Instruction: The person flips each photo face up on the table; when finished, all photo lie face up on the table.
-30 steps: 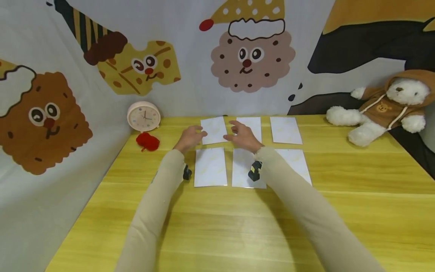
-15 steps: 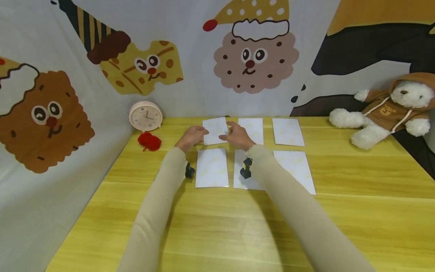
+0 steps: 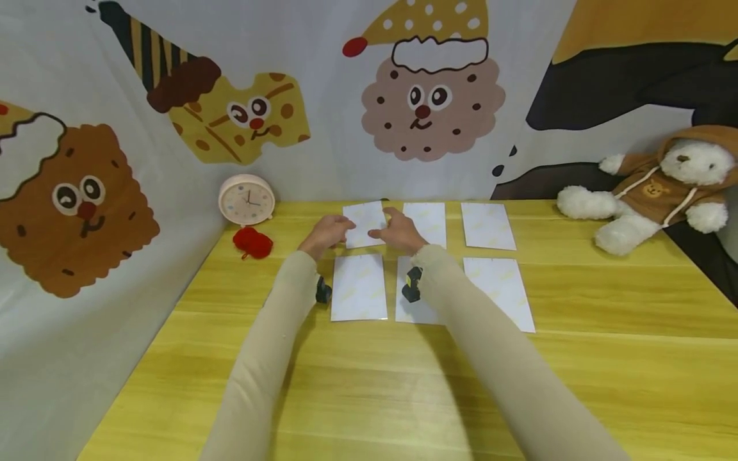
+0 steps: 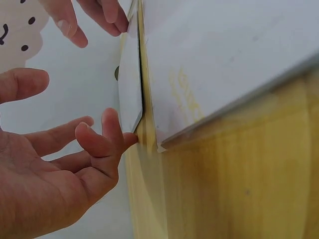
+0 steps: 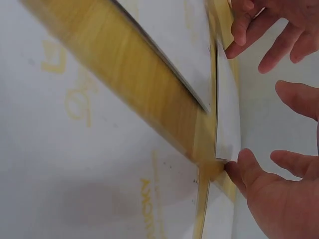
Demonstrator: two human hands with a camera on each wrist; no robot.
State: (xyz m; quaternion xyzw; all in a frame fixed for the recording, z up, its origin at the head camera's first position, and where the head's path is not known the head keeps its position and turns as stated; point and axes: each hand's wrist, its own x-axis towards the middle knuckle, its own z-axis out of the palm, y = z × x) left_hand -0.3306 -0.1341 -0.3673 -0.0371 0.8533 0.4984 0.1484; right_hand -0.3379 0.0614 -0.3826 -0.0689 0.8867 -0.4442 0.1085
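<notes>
Six white sheets with faint yellow print lie in two rows in the head view. My left hand [image 3: 326,234] is at the left edge of the back-left sheet [image 3: 363,224], and my right hand [image 3: 400,232] is at its right edge. The left wrist view shows the left hand [image 4: 60,174] with loosely bent fingers, one fingertip touching the near corner of that sheet [image 4: 130,79]. From the right wrist, the right hand [image 5: 284,199] has spread fingers, with a low fingertip at the opposite corner of the sheet [image 5: 228,109]. Neither hand pinches it.
Front-row sheets [image 3: 359,288] lie nearer, one partly under the right forearm. A pink clock [image 3: 246,199] and a red fuzzy item [image 3: 252,242] stand back left. A plush bear [image 3: 651,189] sits back right against the printed cloth [image 3: 328,160].
My right hand has moved left, closer to the right edge of the back-left sheet. The left hand has hardly moved, and the view has shifted slightly.
</notes>
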